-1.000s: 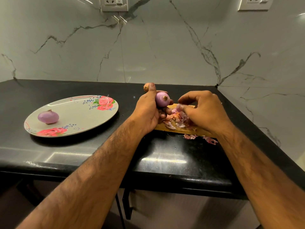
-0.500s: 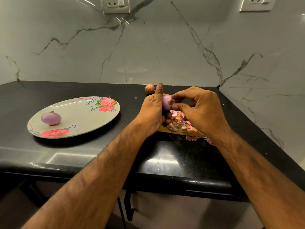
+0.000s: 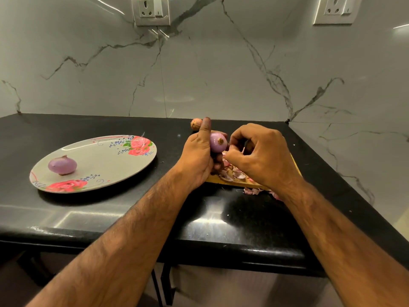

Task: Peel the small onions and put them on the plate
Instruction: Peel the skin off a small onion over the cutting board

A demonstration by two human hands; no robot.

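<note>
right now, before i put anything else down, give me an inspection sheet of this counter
surface: glossy black counter; a wooden board lies at its right.
job's things: one peeled onion on the flowered plate; a held onion, mostly peeled; one unpeeled onion on the counter behind the left thumb.
clutter: onion peels heaped on the board, a few spilled onto the counter in front of it.
grippers: left hand grips the held onion, thumb straight up; right hand pinches at that onion's side.
cables: nothing seen.
surroundings: marble wall with two sockets.
</note>
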